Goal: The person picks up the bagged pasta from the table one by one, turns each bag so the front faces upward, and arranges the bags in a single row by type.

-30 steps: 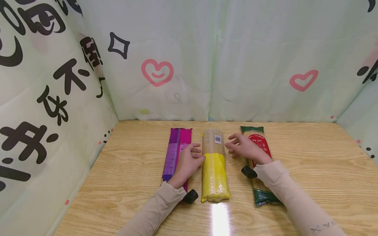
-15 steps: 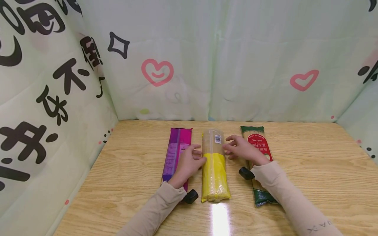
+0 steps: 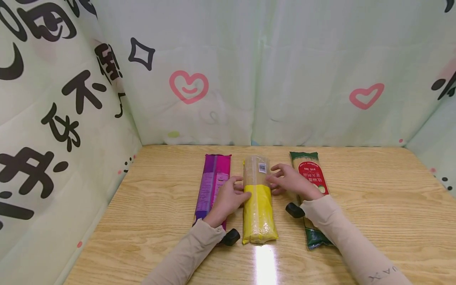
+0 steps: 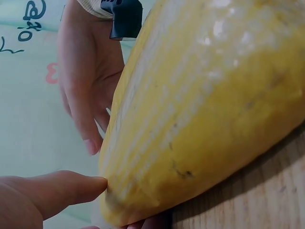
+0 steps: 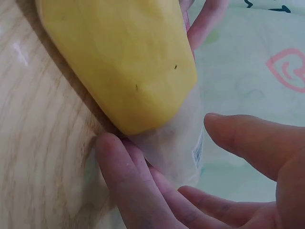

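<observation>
Three long packets lay on the one wooden table [image 3: 142, 221], set side by side and well inside its edges. In the middle was the single yellow packet [image 3: 259, 213], clear at its far half and bearing one barcode label [image 3: 262, 168]; both hands were at it. The left hand [image 3: 226, 202] stood spread, its thumb touching the packet's left edge, the fingers along that side. The right hand [image 3: 293, 182] was spread too, fingers against or just beside the right side, its thumb apart from the wrapper. One purple-and-pink packet [image 3: 208, 186] lay on the left, partly behind the left hand; one green-ended packet [image 3: 313, 172] with a red label lay on the right, partly under the right forearm. Two black wrist devices [image 3: 230, 237] and two pale sleeves [image 3: 181, 253] showed.
</observation>
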`<action>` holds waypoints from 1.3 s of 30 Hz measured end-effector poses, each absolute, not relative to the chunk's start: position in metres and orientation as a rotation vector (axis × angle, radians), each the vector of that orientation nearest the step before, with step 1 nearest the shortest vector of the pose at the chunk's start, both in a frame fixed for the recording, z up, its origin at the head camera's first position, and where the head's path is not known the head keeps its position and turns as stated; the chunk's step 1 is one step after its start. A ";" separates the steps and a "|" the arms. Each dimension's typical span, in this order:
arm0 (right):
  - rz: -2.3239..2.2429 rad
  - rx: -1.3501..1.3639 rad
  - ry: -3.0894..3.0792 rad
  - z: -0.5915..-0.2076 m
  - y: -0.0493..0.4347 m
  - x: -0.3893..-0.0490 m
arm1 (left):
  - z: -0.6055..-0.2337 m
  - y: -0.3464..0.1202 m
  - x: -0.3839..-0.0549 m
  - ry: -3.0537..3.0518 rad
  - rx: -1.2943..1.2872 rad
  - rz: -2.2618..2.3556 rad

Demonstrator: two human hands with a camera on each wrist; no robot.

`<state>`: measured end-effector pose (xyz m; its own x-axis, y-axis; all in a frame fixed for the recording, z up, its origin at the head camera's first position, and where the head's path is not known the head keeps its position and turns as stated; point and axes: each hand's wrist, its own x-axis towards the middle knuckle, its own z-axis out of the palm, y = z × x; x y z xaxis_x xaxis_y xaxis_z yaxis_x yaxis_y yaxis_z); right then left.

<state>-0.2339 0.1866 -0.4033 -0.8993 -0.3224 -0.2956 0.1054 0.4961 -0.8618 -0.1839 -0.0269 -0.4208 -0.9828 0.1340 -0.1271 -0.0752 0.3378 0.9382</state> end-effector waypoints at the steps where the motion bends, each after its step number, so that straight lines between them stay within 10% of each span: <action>1: -1.383 -0.183 2.321 -0.403 0.186 -0.233 | -0.421 -0.027 -0.184 2.413 0.055 1.707; 39: -1.409 -0.098 2.312 -0.407 0.177 -0.226 | -0.422 -0.019 -0.184 2.389 0.023 1.798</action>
